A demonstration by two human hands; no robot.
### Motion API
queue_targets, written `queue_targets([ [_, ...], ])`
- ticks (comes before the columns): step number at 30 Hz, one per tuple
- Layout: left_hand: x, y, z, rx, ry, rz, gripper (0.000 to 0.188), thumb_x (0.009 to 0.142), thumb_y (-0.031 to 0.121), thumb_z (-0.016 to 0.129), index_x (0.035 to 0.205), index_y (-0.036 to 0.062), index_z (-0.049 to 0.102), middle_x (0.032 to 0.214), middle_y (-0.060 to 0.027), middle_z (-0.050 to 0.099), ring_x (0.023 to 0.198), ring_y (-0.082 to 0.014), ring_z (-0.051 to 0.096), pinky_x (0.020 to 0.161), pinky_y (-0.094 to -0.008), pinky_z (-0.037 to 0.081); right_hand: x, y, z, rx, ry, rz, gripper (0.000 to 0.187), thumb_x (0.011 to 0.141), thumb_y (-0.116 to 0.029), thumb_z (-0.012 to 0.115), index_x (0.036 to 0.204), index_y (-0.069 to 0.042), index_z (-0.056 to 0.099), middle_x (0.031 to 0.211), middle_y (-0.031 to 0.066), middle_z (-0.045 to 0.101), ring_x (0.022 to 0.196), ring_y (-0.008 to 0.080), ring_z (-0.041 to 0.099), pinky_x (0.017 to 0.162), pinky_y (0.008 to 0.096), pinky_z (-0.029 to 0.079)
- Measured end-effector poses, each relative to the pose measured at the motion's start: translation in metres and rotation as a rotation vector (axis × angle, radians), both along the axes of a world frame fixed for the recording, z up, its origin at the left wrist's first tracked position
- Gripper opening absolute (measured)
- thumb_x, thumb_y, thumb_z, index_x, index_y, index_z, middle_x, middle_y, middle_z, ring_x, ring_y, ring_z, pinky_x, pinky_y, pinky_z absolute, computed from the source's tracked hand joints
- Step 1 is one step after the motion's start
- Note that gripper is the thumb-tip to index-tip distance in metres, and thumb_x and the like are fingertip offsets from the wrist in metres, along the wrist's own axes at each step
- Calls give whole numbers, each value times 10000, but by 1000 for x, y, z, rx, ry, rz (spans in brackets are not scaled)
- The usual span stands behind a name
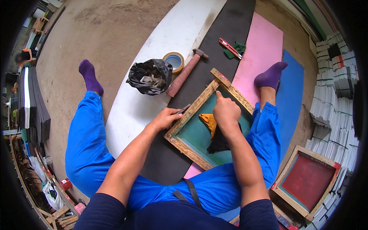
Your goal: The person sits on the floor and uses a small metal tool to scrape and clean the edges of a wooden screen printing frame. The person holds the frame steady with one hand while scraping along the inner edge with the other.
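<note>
A wooden-framed printing screen (188,150) with green mesh lies tilted across my lap and the mats. My left hand (165,119) is closed around a small dark metal tool (184,109) at the screen's left side; its exact kind is unclear. Over the mesh, my right hand (227,111) stretches its index finger to the inner far corner, the other fingers curled. I see nothing in it. A short wooden block (220,77) sits across that corner. Under my right forearm lie an orange cloth (208,123) and a black cloth (219,141), partly hidden.
Beyond the screen are a hammer (186,73) with a wrapped handle, a tape roll (178,57), a black plastic bag (147,87) and a red utility knife (230,48) by a green cloth (239,47). Another framed screen (306,182) leans near paper stacks (326,103) at right.
</note>
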State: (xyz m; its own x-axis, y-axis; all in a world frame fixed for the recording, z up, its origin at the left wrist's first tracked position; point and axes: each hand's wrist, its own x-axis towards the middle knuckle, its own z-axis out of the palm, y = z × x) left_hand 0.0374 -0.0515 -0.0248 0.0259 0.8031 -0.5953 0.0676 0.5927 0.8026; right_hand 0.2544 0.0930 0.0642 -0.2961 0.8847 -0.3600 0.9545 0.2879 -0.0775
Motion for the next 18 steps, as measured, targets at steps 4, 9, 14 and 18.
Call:
queue_targets([
  [4, 1, -2, -9, 43, 64, -9, 471, 966, 299, 651, 1299, -33, 667, 1072, -67, 736, 959, -114, 612, 877, -292, 488, -3, 3, -6, -2, 80, -34, 409, 973, -209, 546, 1373, -204, 633, 957, 200, 745, 896, 380, 737, 770, 505, 591],
  [9, 2, -2, 0, -7, 62, 7, 468, 961, 297, 651, 1289, -35, 672, 1075, -71, 738, 974, -121, 614, 903, -301, 482, 20, 2, -15, -34, 200, -20, 381, 985, -244, 556, 1351, -203, 650, 949, 215, 741, 930, 396, 725, 786, 520, 579],
  [14, 3, 1, -12, 42, 57, 18, 470, 958, 297, 656, 1292, -34, 674, 1080, -66, 739, 975, -112, 611, 908, -289, 476, 50, 10, -80, 83, 665, -43, 383, 987, -263, 559, 1361, -249, 640, 918, 218, 740, 836, 405, 730, 750, 530, 580],
  [18, 1, -2, -7, 8, 69, 16, 483, 957, 296, 656, 1301, -43, 663, 1111, -72, 735, 1000, -120, 616, 936, -286, 468, 41, 1, -49, 97, 248, 72, 374, 990, -269, 561, 1351, -229, 646, 948, 193, 747, 872, 405, 725, 787, 532, 568],
])
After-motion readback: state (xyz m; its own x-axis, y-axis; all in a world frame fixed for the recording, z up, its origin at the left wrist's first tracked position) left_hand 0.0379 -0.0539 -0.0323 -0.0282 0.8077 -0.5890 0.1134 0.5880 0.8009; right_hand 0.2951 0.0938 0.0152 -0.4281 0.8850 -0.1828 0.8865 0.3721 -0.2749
